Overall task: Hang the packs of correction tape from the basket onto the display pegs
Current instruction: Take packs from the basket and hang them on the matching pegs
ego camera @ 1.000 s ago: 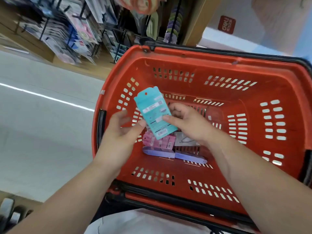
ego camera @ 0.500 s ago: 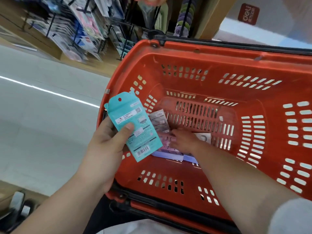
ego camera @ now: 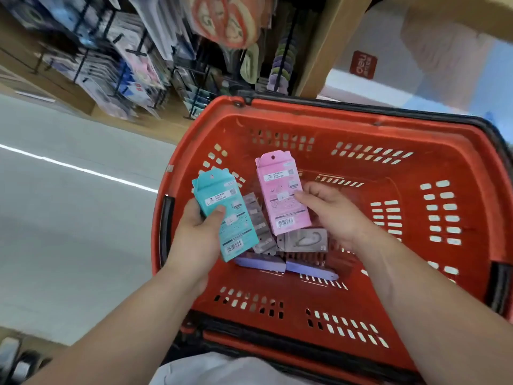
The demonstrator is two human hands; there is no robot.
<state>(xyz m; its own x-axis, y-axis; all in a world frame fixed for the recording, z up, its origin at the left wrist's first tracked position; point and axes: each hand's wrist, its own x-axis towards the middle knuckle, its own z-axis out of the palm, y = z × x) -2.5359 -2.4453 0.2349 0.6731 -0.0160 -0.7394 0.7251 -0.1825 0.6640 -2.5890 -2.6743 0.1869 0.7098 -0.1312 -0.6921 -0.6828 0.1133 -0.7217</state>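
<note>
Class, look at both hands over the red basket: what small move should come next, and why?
Probably pass the pink pack, pinched by the right hand, onto the teal pack gripped in the left hand. Grey packs lie in the red basket, so this would free the right hand to gather them before hanging.

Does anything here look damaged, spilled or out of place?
Nothing stands out. The left hand holds the teal pack, the right hand the pink pack, both intact; grey packs and purple packs lie in the basket.
</note>
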